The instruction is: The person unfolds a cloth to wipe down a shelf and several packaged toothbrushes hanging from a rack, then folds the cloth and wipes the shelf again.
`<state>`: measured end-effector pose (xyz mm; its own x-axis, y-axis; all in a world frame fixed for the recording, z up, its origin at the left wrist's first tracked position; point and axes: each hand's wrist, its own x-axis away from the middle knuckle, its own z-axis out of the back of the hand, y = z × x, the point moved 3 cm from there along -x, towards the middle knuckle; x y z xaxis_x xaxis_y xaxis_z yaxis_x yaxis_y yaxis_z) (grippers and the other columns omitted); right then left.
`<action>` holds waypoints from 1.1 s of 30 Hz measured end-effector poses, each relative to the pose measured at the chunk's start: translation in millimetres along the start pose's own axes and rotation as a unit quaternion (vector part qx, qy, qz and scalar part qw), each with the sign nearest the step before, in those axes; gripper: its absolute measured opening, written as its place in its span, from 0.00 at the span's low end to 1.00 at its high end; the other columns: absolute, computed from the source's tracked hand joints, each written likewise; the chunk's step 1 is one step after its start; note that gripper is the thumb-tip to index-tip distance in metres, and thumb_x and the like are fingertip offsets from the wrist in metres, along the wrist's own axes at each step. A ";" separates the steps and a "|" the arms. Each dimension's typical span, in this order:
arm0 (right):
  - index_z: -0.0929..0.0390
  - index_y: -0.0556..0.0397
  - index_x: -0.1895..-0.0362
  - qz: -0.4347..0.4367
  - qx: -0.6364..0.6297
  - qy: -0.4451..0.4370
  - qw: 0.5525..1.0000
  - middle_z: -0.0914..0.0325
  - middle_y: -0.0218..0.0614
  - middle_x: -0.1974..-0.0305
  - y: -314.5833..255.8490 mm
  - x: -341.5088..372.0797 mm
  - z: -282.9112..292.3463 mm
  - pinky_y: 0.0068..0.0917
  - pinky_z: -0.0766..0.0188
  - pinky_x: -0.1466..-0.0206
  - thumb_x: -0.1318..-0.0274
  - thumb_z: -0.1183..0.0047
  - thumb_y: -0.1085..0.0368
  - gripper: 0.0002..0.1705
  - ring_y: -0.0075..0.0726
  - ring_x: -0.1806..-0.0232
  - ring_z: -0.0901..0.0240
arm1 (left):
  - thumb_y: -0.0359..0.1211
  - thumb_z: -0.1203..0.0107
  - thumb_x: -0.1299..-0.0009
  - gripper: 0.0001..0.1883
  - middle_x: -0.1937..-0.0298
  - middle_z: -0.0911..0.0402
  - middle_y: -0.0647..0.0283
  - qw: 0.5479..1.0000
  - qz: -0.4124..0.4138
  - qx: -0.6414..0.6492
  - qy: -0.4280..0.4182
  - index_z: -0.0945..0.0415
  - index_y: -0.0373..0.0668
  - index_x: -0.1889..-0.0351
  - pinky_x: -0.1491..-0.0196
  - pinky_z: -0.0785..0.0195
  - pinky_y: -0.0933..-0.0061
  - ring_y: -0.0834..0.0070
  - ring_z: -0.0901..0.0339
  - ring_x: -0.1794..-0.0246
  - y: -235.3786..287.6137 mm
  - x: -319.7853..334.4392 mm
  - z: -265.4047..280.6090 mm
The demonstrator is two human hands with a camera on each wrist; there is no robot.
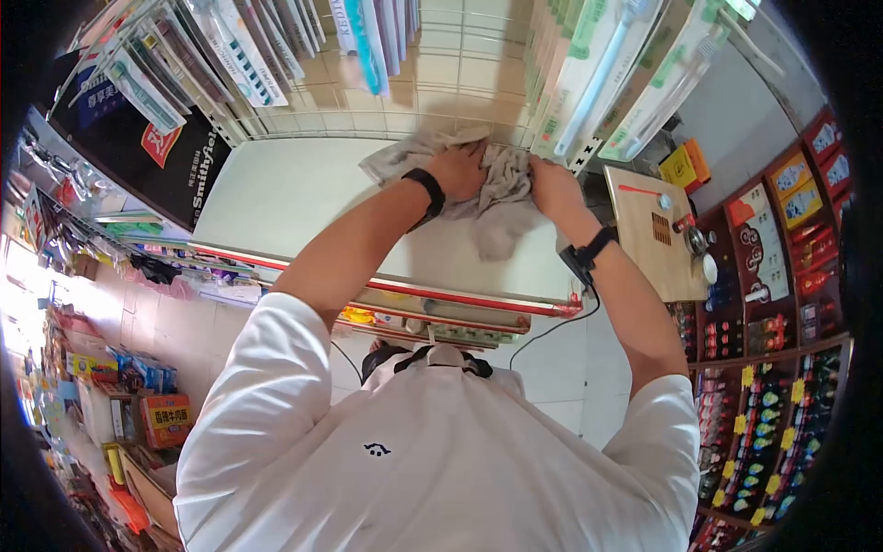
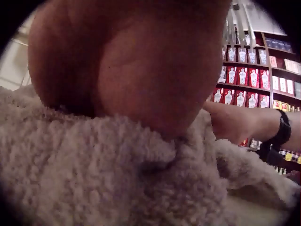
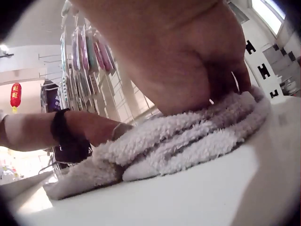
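Note:
A fluffy greyish cloth (image 1: 506, 184) lies bunched on the white shelf board (image 1: 294, 175), near its back right corner. My left hand (image 1: 460, 173) grips the cloth from above, on the left part of the bunch; folds hide some of its fingertips. At the right end of the bunch my right hand (image 1: 556, 189) holds the edge with curled fingers. In the right wrist view the cloth (image 3: 188, 141) lies in thick folds under the right hand (image 3: 197, 70), along the white surface. Up close in the left wrist view, the left hand (image 2: 141, 70) sinks into the pile.
Packaged toothbrushes (image 1: 607, 74) hang on a wire grid (image 1: 441, 101) above and behind the board. A black printed box (image 1: 166, 138) stands at the left end. A red strip (image 1: 386, 287) runs along the front edge. To the right are a wooden tray (image 1: 644, 230) and stocked shelves (image 1: 763, 396).

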<state>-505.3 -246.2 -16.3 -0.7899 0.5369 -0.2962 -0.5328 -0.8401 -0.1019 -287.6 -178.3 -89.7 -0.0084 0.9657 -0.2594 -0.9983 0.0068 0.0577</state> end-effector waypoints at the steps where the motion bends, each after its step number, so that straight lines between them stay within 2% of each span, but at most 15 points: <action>1: 0.23 0.54 0.48 -0.036 -0.023 -0.033 0.999 0.16 0.56 0.59 -5.7 2.4 9.9 0.54 0.20 0.51 0.45 0.47 0.72 0.18 0.63 0.53 0.18 | 0.47 0.57 0.23 0.31 0.32 0.25 0.41 0.997 -0.020 0.050 0.050 0.34 0.33 0.29 0.29 0.37 0.45 0.47 0.25 0.34 6.1 13.7 18.1; 2: 0.23 0.54 0.48 -0.037 -0.023 -0.035 0.998 0.16 0.56 0.59 -8.0 6.7 16.6 0.54 0.20 0.51 0.45 0.47 0.72 0.18 0.63 0.53 0.18 | 0.47 0.57 0.23 0.31 0.32 0.25 0.41 0.997 -0.020 0.052 0.048 0.34 0.33 0.29 0.29 0.37 0.45 0.47 0.25 0.34 10.3 20.0 34.9; 4: 0.20 0.54 0.49 -0.006 -0.038 -0.051 0.998 0.17 0.57 0.62 -10.7 12.8 25.4 0.53 0.21 0.51 0.47 0.43 0.70 0.19 0.63 0.55 0.18 | 0.42 0.52 0.24 0.23 0.47 0.17 0.39 0.994 -0.052 0.082 -0.041 0.24 0.31 0.44 0.40 0.27 0.48 0.43 0.18 0.46 16.8 26.8 50.4; 5: 0.20 0.54 0.49 -0.008 -0.038 -0.052 0.998 0.17 0.57 0.62 -9.6 13.6 30.0 0.53 0.21 0.51 0.47 0.43 0.70 0.19 0.63 0.55 0.18 | 0.42 0.52 0.24 0.23 0.47 0.17 0.39 0.994 -0.054 0.083 -0.042 0.24 0.31 0.44 0.40 0.27 0.48 0.43 0.18 0.46 19.4 31.9 62.5; 7: 0.18 0.55 0.48 -0.011 -0.136 -0.051 0.989 0.17 0.56 0.62 -7.3 26.6 34.9 0.51 0.21 0.51 0.49 0.38 0.67 0.21 0.62 0.55 0.18 | 0.38 0.48 0.26 0.16 0.60 0.15 0.41 0.990 -0.053 0.127 -0.028 0.22 0.31 0.56 0.49 0.24 0.48 0.40 0.18 0.54 33.1 50.5 93.2; 10: 0.16 0.54 0.46 -0.124 -0.246 -0.004 0.961 0.17 0.54 0.59 -7.3 37.0 44.2 0.49 0.22 0.49 0.49 0.35 0.66 0.23 0.60 0.54 0.18 | 0.37 0.49 0.22 0.14 0.59 0.18 0.37 0.976 -0.014 0.218 -0.004 0.22 0.36 0.51 0.51 0.28 0.43 0.36 0.21 0.54 36.0 63.6 105.6; 12: 0.20 0.55 0.38 -0.123 -0.236 0.078 0.961 0.18 0.48 0.63 -4.4 39.0 51.9 0.36 0.24 0.58 0.47 0.33 0.67 0.29 0.40 0.62 0.20 | 0.37 0.48 0.22 0.16 0.56 0.18 0.37 0.960 0.018 0.279 0.031 0.23 0.37 0.44 0.52 0.28 0.45 0.35 0.22 0.54 42.5 72.4 124.4; 14: 0.22 0.54 0.35 -0.039 -0.256 0.246 0.934 0.18 0.47 0.54 0.3 42.1 52.4 0.34 0.23 0.53 0.45 0.36 0.69 0.31 0.44 0.59 0.21 | 0.31 0.50 0.23 0.25 0.38 0.22 0.36 0.950 0.006 0.285 0.126 0.30 0.39 0.28 0.35 0.30 0.55 0.40 0.26 0.36 52.1 74.1 140.8; 16: 0.25 0.52 0.32 -0.028 -0.232 0.245 0.941 0.19 0.48 0.49 -4.3 48.9 78.2 0.35 0.24 0.48 0.45 0.38 0.70 0.33 0.49 0.54 0.21 | 0.28 0.53 0.22 0.27 0.32 0.27 0.36 0.929 -0.004 0.338 0.152 0.36 0.39 0.24 0.29 0.36 0.57 0.40 0.32 0.29 56.0 71.7 150.3; 20: 0.36 0.46 0.23 0.041 -0.250 0.265 0.930 0.23 0.51 0.40 -9.0 40.9 85.9 0.42 0.28 0.35 0.44 0.43 0.73 0.42 0.62 0.41 0.24 | 0.27 0.54 0.22 0.23 0.35 0.24 0.38 0.930 -0.057 0.298 0.209 0.29 0.38 0.29 0.32 0.36 0.54 0.38 0.30 0.34 54.8 42.3 163.6; 21: 0.42 0.45 0.20 0.073 -0.253 0.262 0.929 0.29 0.53 0.32 -7.2 35.9 83.0 0.50 0.31 0.32 0.44 0.44 0.73 0.46 0.67 0.32 0.32 | 0.26 0.52 0.23 0.21 0.38 0.22 0.39 0.931 -0.076 0.284 0.218 0.27 0.38 0.33 0.34 0.35 0.54 0.38 0.29 0.37 53.4 32.6 165.6; 25: 0.42 0.48 0.21 0.052 -0.201 0.208 0.956 0.34 0.53 0.30 6.3 1.7 63.7 0.53 0.34 0.30 0.44 0.45 0.72 0.45 0.71 0.30 0.37 | 0.25 0.44 0.30 0.17 0.49 0.19 0.42 0.946 -0.108 0.228 0.202 0.22 0.39 0.43 0.44 0.32 0.56 0.39 0.26 0.46 33.1 -6.0 153.5; 29: 0.43 0.51 0.22 0.014 -0.051 0.208 0.977 0.34 0.51 0.30 12.7 -25.6 45.7 0.54 0.36 0.29 0.48 0.43 0.70 0.47 0.67 0.29 0.38 | 0.28 0.37 0.36 0.22 0.45 0.21 0.49 0.933 -0.051 0.303 0.189 0.21 0.43 0.42 0.41 0.38 0.46 0.45 0.28 0.41 10.4 -26.2 113.7; 31: 0.42 0.53 0.24 0.034 0.049 0.270 0.961 0.31 0.49 0.32 6.5 -25.8 46.9 0.53 0.38 0.28 0.51 0.41 0.69 0.47 0.59 0.30 0.35 | 0.35 0.35 0.37 0.24 0.39 0.24 0.57 0.960 -0.072 -0.056 0.265 0.22 0.47 0.40 0.42 0.45 0.34 0.49 0.32 0.38 7.8 -24.1 95.3; 33: 0.40 0.53 0.25 0.049 0.029 0.287 0.956 0.30 0.49 0.33 4.3 -28.2 51.2 0.53 0.39 0.27 0.51 0.41 0.69 0.46 0.58 0.29 0.35 | 0.37 0.35 0.37 0.26 0.38 0.26 0.60 0.959 -0.074 -0.039 0.269 0.22 0.49 0.39 0.43 0.48 0.33 0.51 0.34 0.38 6.3 -34.5 88.5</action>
<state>-500.9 -261.0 40.2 -0.5486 0.3114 -0.7759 -0.4944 -0.8693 0.0007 -288.5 -188.6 5.0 0.1265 0.6813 -0.7210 -0.9919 0.0936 -0.0856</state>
